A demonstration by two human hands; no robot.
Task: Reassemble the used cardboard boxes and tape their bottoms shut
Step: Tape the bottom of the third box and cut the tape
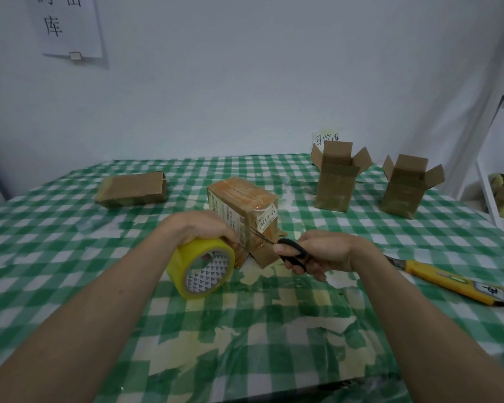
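A taped cardboard box (242, 205) with a white label stands in the middle of the checked table (70, 257), its flaps down on the cloth. My left hand (198, 228) grips a yellow tape roll (201, 269) just left of the box. My right hand (320, 253) holds black-handled scissors (288, 248), with the blades reaching to the box's near corner between the roll and the box. Whether a strip of tape runs from roll to box is hard to make out.
A flattened cardboard box (133, 189) lies at the back left. Two upright boxes with open top flaps (336, 177) (406, 187) stand at the back right. A yellow utility knife (454, 282) lies right of my right arm. A white shelf frame (492, 141) rises at the right edge.
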